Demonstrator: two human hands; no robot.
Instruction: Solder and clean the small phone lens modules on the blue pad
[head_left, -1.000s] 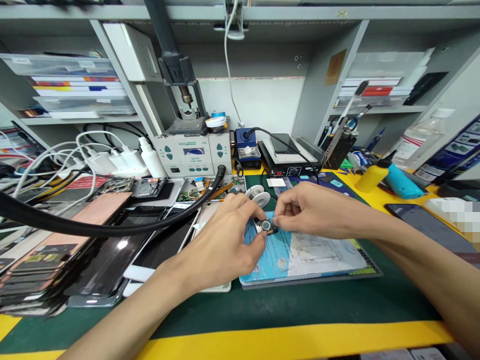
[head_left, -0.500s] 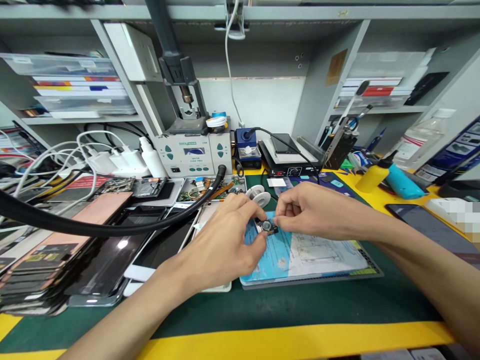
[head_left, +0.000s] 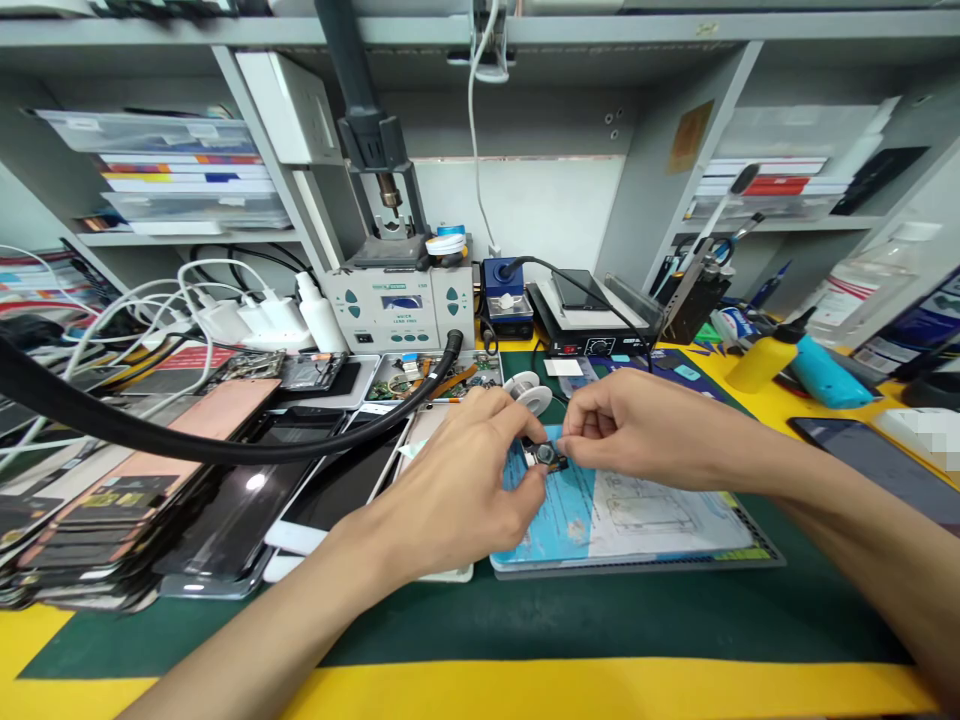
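A small dark electronic module (head_left: 546, 455) with a round, lens-like centre is just above a blue and white booklet (head_left: 660, 510). My left hand (head_left: 469, 470) grips it from the left, index finger at its upper edge and thumb below. From the right, my right hand (head_left: 615, 425) has its fingers pinched together at the module's right edge. Whether those fingertips hold a part of it or something tiny, I cannot make out. Behind my left fingers stands a white spool (head_left: 529, 392) of wire.
Stacked phone parts (head_left: 142, 500) and a black hose (head_left: 225, 450) fill the left. Behind are a hot-air station (head_left: 401, 310), a tray of small parts (head_left: 386, 375) and a black heating plate (head_left: 592, 340). To the right are a yellow bottle (head_left: 765, 360) and a phone (head_left: 862, 455).
The whole view has shifted slightly, so everything appears a little farther right. Both hands keep nearly the same pose around the module.
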